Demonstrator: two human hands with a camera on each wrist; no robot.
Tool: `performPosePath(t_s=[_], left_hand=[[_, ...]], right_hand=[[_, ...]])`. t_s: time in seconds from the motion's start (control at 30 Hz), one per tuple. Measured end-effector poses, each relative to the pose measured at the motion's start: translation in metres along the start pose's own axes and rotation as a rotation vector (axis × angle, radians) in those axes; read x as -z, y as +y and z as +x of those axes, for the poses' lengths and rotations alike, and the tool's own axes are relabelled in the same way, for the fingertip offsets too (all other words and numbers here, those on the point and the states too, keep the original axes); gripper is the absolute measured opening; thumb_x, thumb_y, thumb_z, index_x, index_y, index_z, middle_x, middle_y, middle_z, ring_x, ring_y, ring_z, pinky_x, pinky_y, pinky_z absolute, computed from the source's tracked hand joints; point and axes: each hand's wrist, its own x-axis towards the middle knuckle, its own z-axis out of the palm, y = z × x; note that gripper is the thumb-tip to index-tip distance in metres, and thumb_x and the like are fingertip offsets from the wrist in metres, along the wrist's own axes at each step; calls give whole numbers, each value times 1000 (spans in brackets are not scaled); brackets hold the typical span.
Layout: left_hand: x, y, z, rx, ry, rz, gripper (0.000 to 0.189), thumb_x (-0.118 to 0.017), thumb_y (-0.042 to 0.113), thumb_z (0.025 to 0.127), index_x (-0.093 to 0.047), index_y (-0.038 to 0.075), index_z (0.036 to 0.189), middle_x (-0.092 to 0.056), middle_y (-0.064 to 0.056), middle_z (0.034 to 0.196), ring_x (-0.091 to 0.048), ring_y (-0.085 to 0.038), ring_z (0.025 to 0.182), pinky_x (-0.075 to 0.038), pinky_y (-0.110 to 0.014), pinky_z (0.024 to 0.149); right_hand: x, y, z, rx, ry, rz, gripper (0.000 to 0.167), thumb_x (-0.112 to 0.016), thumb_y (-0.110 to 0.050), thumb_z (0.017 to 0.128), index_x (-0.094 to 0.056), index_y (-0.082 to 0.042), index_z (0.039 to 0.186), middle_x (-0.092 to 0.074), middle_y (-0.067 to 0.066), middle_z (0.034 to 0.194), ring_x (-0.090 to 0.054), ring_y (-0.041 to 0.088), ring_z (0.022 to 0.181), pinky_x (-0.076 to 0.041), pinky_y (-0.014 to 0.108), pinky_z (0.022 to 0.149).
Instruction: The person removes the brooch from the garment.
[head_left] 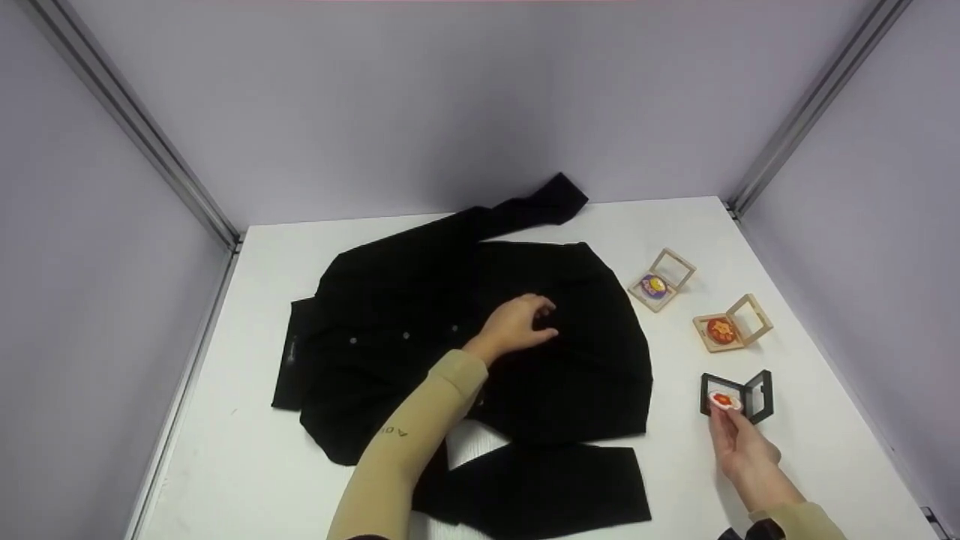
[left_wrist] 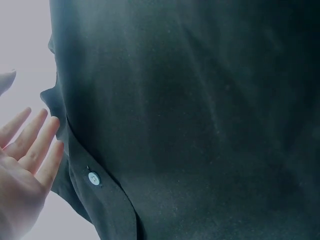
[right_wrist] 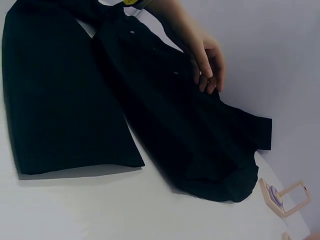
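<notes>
A black button-up shirt (head_left: 405,300) lies spread on the white table, one sleeve reaching toward the back wall. Over its middle hovers my left hand (head_left: 517,324), fingers relaxed and holding nothing; in the left wrist view its fingers spread beside a pale shirt button (left_wrist: 94,178). At the right, my right hand (head_left: 742,446) pinches a small round red-and-white badge (head_left: 724,400) at an open black display case (head_left: 762,397). Whether the badge touches the case's inside cannot be told. The right wrist view shows the shirt's black cloth (right_wrist: 65,100) from the side.
Behind the black case stand two open wooden cases: one with a round red-orange badge (head_left: 721,331), the other with a purple-and-yellow badge (head_left: 654,286). Pale walls (head_left: 480,97) close off the table's back and both sides.
</notes>
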Motion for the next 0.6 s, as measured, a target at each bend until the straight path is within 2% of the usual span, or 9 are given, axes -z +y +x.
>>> performPosePath(t_s=[0.17, 0.23, 0.33, 0.47, 0.6], left_hand=[[0, 1, -1, 2, -3, 1, 47, -78, 37, 96, -68, 14, 136, -73, -3, 126, -71, -18, 114, -57, -33, 103], [-1, 1, -1, 6, -5, 3, 47, -78, 37, 96, -68, 14, 136, -73, -3, 125, -71, -18, 114, -57, -33, 103], [0, 1, -1, 8, -5, 12, 47, -78, 38, 96, -68, 14, 136, -73, -3, 125, -71, -18, 113, -57, -33, 102], [2, -1, -1, 5, -6, 20, 47, -78, 38, 96, -68, 15, 136, -73, -3, 124, -71, -18, 113, -58, -33, 102], [4, -3, -2, 4, -3, 17, 47, -77, 38, 97, -68, 14, 136, -73, -4, 125, -71, -18, 114, -58, -33, 102]], right_hand=[[2, -2, 1, -6, 24, -5, 26, -57, -4, 107, -65, -1, 82, -72, 12, 80, -78, 13, 86, -56, 17, 100], [2, -3, 2, -6, 29, -25, 19, -57, -6, 107, -65, -4, 90, -72, 11, 80, -77, 11, 85, -55, 16, 101], [2, -3, 3, -4, 25, -43, 7, -56, -8, 108, -61, -12, 111, -71, 10, 81, -76, 10, 86, -54, 15, 103], [2, -2, 2, 2, 33, -40, 33, -55, -9, 109, -50, -27, 135, -70, 9, 82, -75, 7, 90, -53, 14, 104], [1, 1, -1, 38, 55, -13, 41, -54, -7, 109, -45, -29, 143, -68, 9, 82, -75, 6, 92, -53, 15, 103]])
